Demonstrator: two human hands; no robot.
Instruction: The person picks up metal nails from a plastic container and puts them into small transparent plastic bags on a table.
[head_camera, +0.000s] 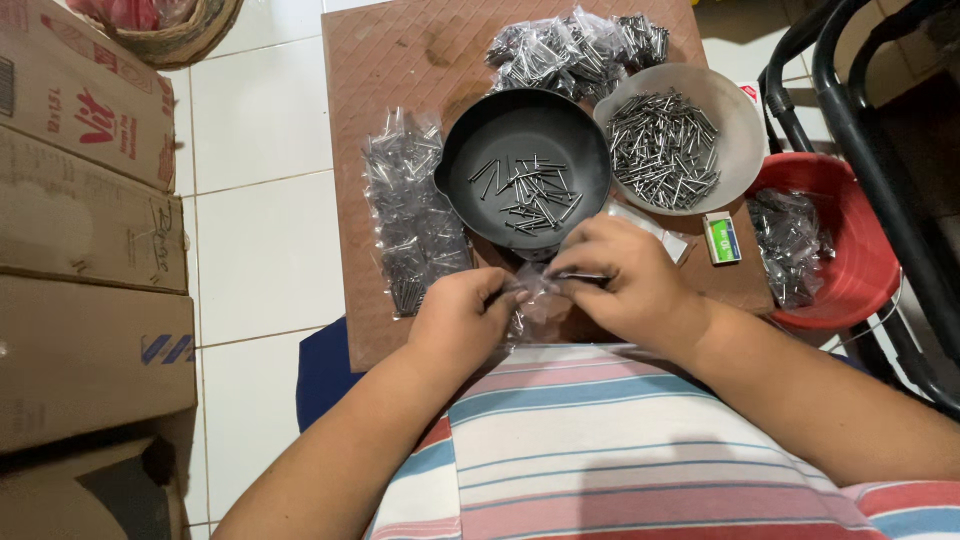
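We see both hands meeting at the centre of the frame over a brown quilted worktop (380, 60). The left hand (462, 318) and the right hand (622, 280) each pinch an edge of a small clear plastic bag (540, 298), so both grips are narrow and closed on it; what the bag contains we cannot tell. Just above the hands sits a dark round pan (524, 165) with loose nails scattered inside. To its upper right a pale bowl (738, 120) holds a heap of nails. Filled nail packets (410, 210) lie left of the pan, with more at the top centre. A red basin (850, 250) stands at the right edge, and a small matchbox (721, 239) lies beside it.
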